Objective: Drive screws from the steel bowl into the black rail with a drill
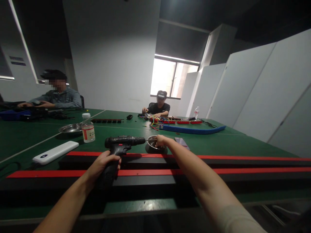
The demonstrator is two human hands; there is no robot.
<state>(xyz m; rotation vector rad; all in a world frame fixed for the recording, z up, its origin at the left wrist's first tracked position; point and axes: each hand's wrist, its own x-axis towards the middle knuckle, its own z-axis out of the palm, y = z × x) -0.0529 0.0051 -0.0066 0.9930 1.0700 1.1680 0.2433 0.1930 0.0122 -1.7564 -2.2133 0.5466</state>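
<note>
My left hand (107, 161) is wrapped round the grip of a black cordless drill (119, 147). The drill lies level above two long black bars with red tops, and its thin bit points right toward a small metal bowl (150, 147). Reaching in from the right, my right hand (160, 141) is at the bowl with its fingers bent down into it. Small dark pieces show in the bowl, too small to name. What those fingers pinch, if anything, is hidden.
Two red-topped bars (150, 172) span the green table (126, 127). To the left are a white device (55, 152), a plastic bottle (88, 131) and a metal dish (69, 128). A blue strip (191, 129) and wires lie farther back. Two people sit across the table.
</note>
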